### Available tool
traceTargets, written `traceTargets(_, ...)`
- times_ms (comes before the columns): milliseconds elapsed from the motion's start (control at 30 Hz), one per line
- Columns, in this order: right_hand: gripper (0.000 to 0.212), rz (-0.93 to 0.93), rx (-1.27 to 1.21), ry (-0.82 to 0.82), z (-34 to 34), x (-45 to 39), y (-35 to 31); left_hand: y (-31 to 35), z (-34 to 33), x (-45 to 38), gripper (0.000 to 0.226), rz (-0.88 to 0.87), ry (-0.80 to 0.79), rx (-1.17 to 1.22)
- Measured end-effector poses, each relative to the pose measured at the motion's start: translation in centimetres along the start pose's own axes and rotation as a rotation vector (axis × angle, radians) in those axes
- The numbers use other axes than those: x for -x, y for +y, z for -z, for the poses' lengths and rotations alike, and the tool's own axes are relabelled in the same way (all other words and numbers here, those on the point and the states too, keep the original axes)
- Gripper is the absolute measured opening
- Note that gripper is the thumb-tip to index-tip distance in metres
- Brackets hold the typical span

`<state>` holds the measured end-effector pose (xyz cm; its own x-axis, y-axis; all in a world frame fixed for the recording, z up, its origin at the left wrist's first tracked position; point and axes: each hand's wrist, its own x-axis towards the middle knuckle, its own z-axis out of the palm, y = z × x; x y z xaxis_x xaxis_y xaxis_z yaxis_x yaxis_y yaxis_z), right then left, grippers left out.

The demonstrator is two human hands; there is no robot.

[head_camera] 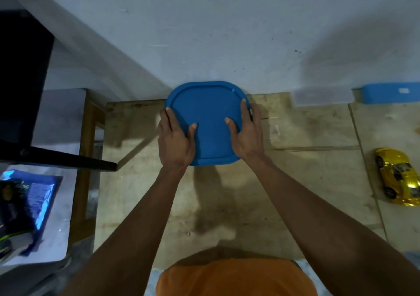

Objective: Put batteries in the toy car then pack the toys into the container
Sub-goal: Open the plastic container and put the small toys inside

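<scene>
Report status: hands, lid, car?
Left hand and right hand grip blue lid edges. Yellow toy car apart, far right. Nothing blocking.

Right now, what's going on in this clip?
A person grips a blue lid by its sides, left hand and right hand each with thumb on top and fingers round the edge, near the wall on a wooden table. Whether a container sits beneath cannot be told. A yellow toy car lies unpacked at the table's right; another blue-lidded box sits by the wall.
</scene>
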<state>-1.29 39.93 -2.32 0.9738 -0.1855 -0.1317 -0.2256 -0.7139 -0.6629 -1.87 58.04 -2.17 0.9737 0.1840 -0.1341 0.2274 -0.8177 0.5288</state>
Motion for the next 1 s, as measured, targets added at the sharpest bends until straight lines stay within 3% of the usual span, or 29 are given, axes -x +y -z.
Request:
traceTargets(267,0.085,0.029,0.106,-0.023,0.3,0.3,1.0,0.9,-0.6,0.2,0.096,-0.016,-0.022,-0.085)
traceTargets(500,0.085,0.032,0.212,-0.106,0.4,-0.5,1.6,1.1,-0.6,-0.7,0.094,0.018,-0.100,-0.165)
traceTargets(700,0.086,0.053,0.224,-0.170,1.3,-0.5,1.3,0.9,0.0,-0.6,0.103,0.018,-0.160,-0.039)
traceTargets(1000,0.078,0.001,0.369,-0.242,1.8,-1.1,0.2,2.2,0.2,-0.7,0.104,0.094,-0.162,-0.051)
